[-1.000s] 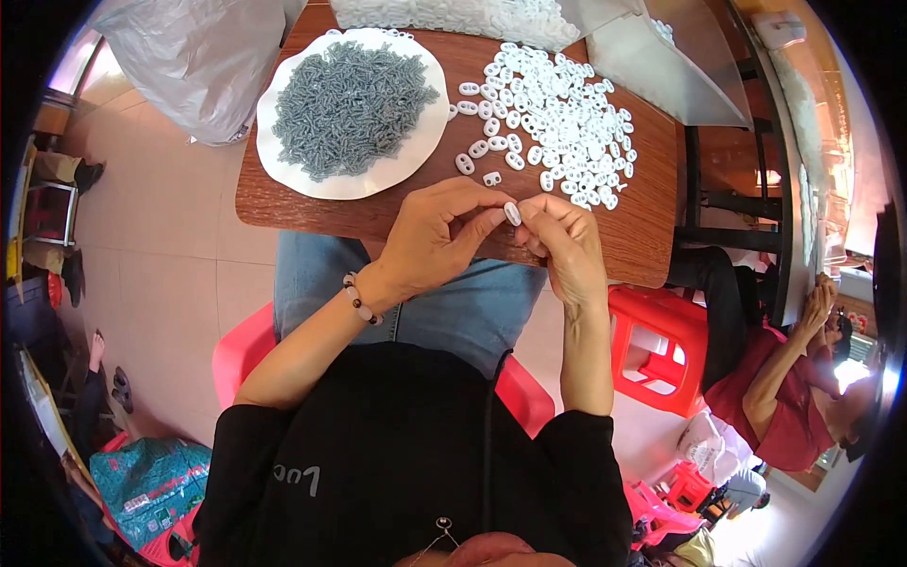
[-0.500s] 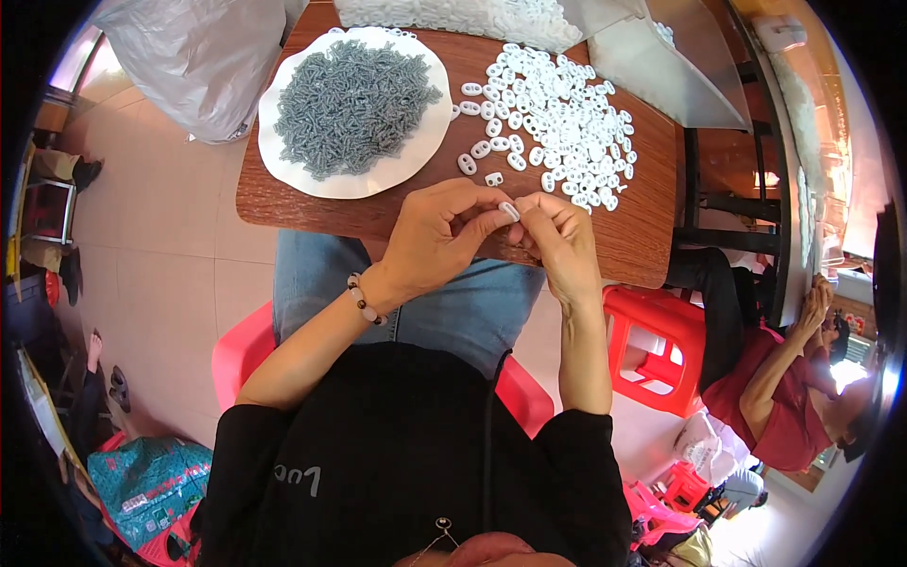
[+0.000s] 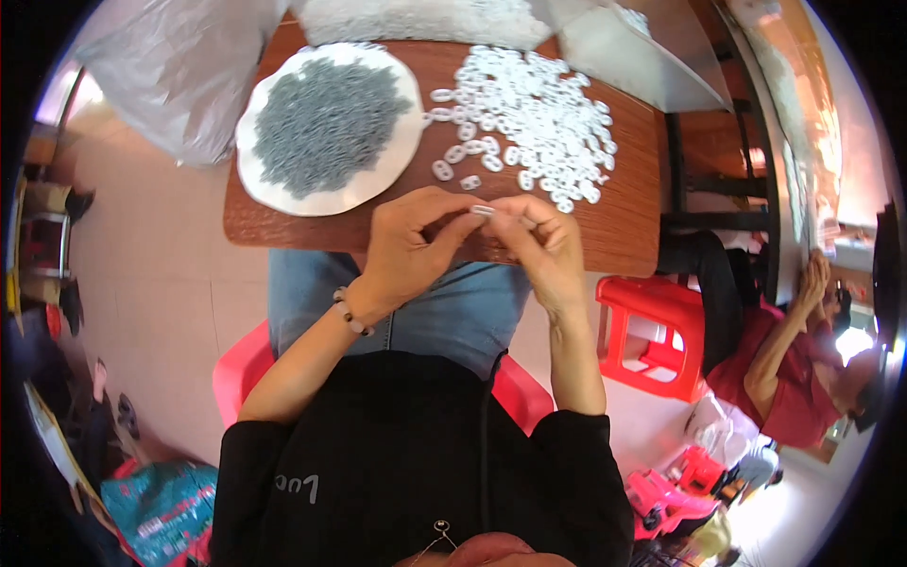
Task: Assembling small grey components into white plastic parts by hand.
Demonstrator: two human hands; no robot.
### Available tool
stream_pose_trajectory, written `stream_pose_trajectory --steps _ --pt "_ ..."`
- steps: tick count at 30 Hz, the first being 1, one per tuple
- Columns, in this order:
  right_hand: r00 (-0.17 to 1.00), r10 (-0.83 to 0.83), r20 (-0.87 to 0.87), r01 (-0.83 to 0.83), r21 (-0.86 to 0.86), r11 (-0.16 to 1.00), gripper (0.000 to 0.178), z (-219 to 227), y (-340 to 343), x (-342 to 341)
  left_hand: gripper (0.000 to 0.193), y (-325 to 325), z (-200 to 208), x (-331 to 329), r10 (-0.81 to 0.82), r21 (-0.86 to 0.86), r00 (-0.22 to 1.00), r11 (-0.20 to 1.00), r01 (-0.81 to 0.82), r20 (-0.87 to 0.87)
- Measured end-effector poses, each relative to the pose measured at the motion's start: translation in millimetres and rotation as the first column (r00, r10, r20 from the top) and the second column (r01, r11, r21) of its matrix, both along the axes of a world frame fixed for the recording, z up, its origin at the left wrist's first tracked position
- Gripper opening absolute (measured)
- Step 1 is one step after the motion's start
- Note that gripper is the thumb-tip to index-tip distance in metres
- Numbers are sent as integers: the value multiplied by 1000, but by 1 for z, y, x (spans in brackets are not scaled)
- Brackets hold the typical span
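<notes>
Over the near edge of the brown table, my left hand (image 3: 412,236) and my right hand (image 3: 548,248) meet fingertip to fingertip. Between them sits a small white oval plastic piece (image 3: 482,211), pinched by the thumb and forefinger of the left. The right thumb and forefinger press together at its right end; whether they also hold a small grey part is hidden. Beyond my left hand, a white scalloped plate (image 3: 248,156) bears a heap of small grey spiral pieces (image 3: 326,123). A pile of white two-holed oval pieces (image 3: 543,109) is spread beyond my right hand.
The wooden table (image 3: 628,217) carries a clear bag of white pieces (image 3: 425,21) along its far side. A grey plastic bag (image 3: 184,85) hangs at the left. To the right stand a red stool (image 3: 652,331) and a seated person in a red top (image 3: 784,397).
The view has shifted, so the table and plate appear farther left. The white piece has turned from slanted to nearly level, and my right fingertips have closed against its end.
</notes>
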State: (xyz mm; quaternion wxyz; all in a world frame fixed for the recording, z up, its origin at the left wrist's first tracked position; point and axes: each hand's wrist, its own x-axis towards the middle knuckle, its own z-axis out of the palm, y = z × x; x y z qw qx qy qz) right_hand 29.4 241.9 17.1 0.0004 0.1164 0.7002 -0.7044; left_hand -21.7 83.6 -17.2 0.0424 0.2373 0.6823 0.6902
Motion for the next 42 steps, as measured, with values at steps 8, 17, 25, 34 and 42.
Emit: stream_pose_trajectory --steps 8,17,25,34,42 --pt "996 -51 -76 47 -54 997 13 -10 -11 -7 14 0 -2 3 52 -6 997 999 -52 50" --pt "951 -133 -279 137 -6 991 9 -5 -10 -12 14 7 -6 3 129 -14 987 992 -129 94" --pt "691 160 -705 467 604 645 15 -19 1 -6 17 7 -2 6 170 -38 978 985 -166 123" --pt "794 222 -566 350 724 594 14 -47 6 -14 15 11 -7 1 116 -120 992 987 -109 49" --pt "947 -20 -321 56 101 993 14 -13 13 -20 12 11 -1 2 146 -154 989 978 -142 15"
